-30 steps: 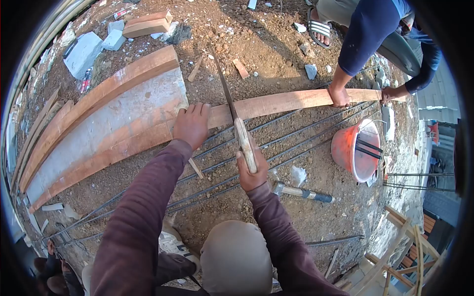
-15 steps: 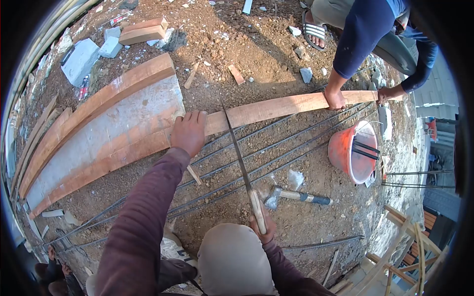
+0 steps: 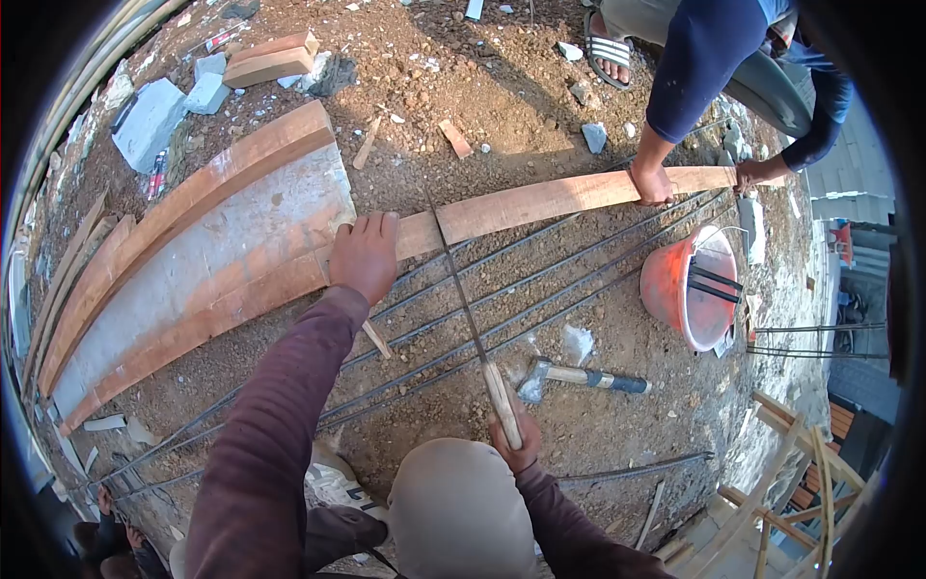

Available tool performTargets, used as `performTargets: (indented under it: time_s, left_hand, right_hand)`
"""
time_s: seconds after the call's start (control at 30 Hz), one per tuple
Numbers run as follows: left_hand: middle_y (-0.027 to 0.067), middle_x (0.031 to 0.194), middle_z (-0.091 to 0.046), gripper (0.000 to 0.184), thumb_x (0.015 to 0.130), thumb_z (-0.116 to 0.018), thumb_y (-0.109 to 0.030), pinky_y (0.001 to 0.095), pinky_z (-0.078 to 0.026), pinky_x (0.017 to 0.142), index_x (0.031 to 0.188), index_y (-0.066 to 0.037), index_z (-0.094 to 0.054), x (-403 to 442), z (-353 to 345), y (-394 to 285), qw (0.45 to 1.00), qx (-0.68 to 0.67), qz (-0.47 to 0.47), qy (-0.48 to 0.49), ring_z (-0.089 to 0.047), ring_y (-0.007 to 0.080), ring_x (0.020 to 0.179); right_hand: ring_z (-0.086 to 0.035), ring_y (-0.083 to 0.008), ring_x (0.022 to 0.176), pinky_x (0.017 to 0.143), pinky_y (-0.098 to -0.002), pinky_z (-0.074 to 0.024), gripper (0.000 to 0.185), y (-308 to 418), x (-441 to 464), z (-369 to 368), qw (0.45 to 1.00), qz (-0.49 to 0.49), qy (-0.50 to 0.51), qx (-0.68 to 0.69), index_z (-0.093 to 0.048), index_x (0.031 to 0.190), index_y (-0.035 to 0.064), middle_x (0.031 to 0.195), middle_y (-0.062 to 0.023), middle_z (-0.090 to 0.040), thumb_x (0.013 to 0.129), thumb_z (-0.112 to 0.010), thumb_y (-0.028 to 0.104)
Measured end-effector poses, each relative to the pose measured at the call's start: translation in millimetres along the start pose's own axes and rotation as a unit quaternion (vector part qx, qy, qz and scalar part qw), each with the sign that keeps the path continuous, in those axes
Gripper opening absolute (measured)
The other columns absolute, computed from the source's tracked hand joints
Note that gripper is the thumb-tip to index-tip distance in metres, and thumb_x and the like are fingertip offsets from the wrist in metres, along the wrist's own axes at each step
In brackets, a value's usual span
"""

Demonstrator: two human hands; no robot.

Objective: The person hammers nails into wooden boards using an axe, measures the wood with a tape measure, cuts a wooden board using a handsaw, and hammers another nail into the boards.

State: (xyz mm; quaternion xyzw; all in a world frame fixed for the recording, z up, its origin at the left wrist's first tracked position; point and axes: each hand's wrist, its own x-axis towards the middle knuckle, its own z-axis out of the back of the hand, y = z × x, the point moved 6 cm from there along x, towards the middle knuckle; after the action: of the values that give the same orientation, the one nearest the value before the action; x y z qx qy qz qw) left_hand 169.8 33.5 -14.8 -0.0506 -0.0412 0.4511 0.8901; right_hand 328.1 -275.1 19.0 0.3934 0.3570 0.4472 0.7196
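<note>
Orange bucket (image 3: 664, 287) near ground's (image 3: 439, 101) right edge held 2 dark bars (image 3: 714, 286). Handsaw (image 3: 470, 319) was drawn nearer body than 1 second earlier, blade across curved plank (image 3: 540, 201) toward left end. Right hand (image 3: 516, 439) wrapped saw handle; left hand (image 3: 365, 256), fingers bent, gripped plank. Co-worker's 2 hands (image 3: 652, 184) clasped plank's right end. 1 hatchet (image 3: 590, 377) lay near bucket.

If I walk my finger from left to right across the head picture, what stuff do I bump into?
Big white block, stacked wood pieces, the person's left hand, handsaw, striped slide sandal, orange bucket.
</note>
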Motion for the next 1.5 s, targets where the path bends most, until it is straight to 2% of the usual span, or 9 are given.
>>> performTargets:
  time_s: [0.07,0.27,0.37,0.53,0.7,0.87,1.07,1.33,1.5]
  left_hand:
    - [0.0079,0.106,-0.062,0.036,0.084,-0.060,-0.012,0.0420,-0.045,0.081,0.119,-0.007,-0.057,9.0,0.4,8.3,1.000,0.003,-0.002,-0.012,-0.061,0.0255,0.102]
    - [0.0079,0.106,-0.062,0.030,0.086,-0.057,-0.013,0.0422,-0.045,0.081,0.115,-0.008,-0.057,7.8,4.6,7.9,0.999,0.001,-0.010,-0.039,-0.061,0.0253,0.102]
    - [0.0102,0.114,-0.061,0.060,0.072,-0.078,-0.021,0.0412,-0.045,0.085,0.125,-0.005,-0.057,9.6,-7.4,10.5,0.999,0.021,0.017,0.019,-0.060,0.0271,0.109]
    - [0.0075,0.105,-0.062,0.027,0.088,-0.055,-0.012,0.0413,-0.045,0.082,0.115,-0.008,-0.057,5.9,7.8,6.9,1.000,0.008,-0.003,-0.010,-0.061,0.0248,0.102]
    - [0.0073,0.106,-0.062,0.031,0.088,-0.056,-0.011,0.0402,-0.045,0.083,0.118,-0.007,-0.057,9.7,2.7,10.4,0.999,0.018,0.002,-0.039,-0.061,0.0251,0.103]
    - [0.0082,0.110,-0.062,0.040,0.084,-0.061,-0.013,0.0405,-0.046,0.083,0.123,-0.006,-0.057,9.2,5.1,6.6,1.000,0.019,0.004,0.021,-0.061,0.0255,0.105]
    - [0.0089,0.114,-0.062,0.049,0.078,-0.069,-0.016,0.0417,-0.046,0.084,0.124,-0.006,-0.056,8.6,3.7,7.1,1.000,0.011,-0.002,-0.001,-0.060,0.0263,0.107]
    - [0.0108,0.115,-0.061,0.063,0.073,-0.080,-0.024,0.0433,-0.046,0.089,0.127,-0.005,-0.055,14.6,11.3,4.5,1.000,0.002,0.009,0.028,-0.060,0.0290,0.109]
    - [0.0086,0.112,-0.062,0.065,0.072,-0.083,-0.028,0.0432,-0.046,0.088,0.126,-0.006,-0.055,6.4,-4.3,8.1,0.999,0.033,0.008,0.017,-0.060,0.0271,0.108]
  right_hand:
    - [-0.071,-0.0278,0.112,0.095,-0.0347,-0.0534,0.051,26.4,107.9,-35.2,0.991,0.117,-0.056,0.031,-0.054,0.140,-0.0052,0.122,-0.0241,-0.070,0.091,-0.067,0.001]
    - [-0.068,-0.0253,0.115,0.097,-0.0327,-0.0512,0.053,14.9,18.0,2.8,0.996,0.086,-0.003,-0.034,-0.052,0.143,-0.0062,0.135,-0.0224,-0.064,0.092,-0.065,0.001]
    - [-0.068,-0.0294,0.118,0.098,-0.0355,-0.0514,0.051,17.3,-9.8,12.7,1.000,0.002,-0.010,0.003,-0.053,0.141,-0.0066,0.134,-0.0236,-0.064,0.092,-0.065,0.002]
    - [-0.064,-0.0286,0.122,0.103,-0.0341,-0.0470,0.047,46.6,139.5,-42.6,0.995,0.059,-0.015,0.075,-0.055,0.139,-0.0062,0.134,-0.0219,-0.065,0.095,-0.067,0.006]
    - [-0.065,-0.0290,0.122,0.103,-0.0347,-0.0468,0.047,34.3,-13.8,25.3,0.999,-0.017,-0.007,0.031,-0.055,0.140,-0.0054,0.131,-0.0222,-0.066,0.094,-0.063,0.003]
    - [-0.074,-0.0283,0.103,0.087,-0.0327,-0.0562,0.051,43.5,137.4,-42.0,0.996,0.057,-0.013,0.064,-0.054,0.140,-0.0060,0.121,-0.0219,-0.070,0.091,-0.067,0.002]
    - [-0.070,-0.0275,0.115,0.097,-0.0342,-0.0522,0.048,13.4,-13.0,15.2,1.000,0.006,-0.014,0.006,-0.058,0.138,-0.0044,0.123,-0.0203,-0.071,0.092,-0.068,0.007]
    - [-0.073,-0.0287,0.107,0.089,-0.0344,-0.0555,0.047,41.2,122.2,-29.2,0.994,0.007,0.012,0.106,-0.057,0.137,-0.0053,0.119,-0.0226,-0.071,0.092,-0.068,0.007]
    - [-0.074,-0.0298,0.105,0.086,-0.0345,-0.0562,0.052,16.1,-22.2,22.7,1.000,0.019,-0.002,-0.018,-0.055,0.141,-0.0042,0.121,-0.0211,-0.071,0.090,-0.066,0.003]
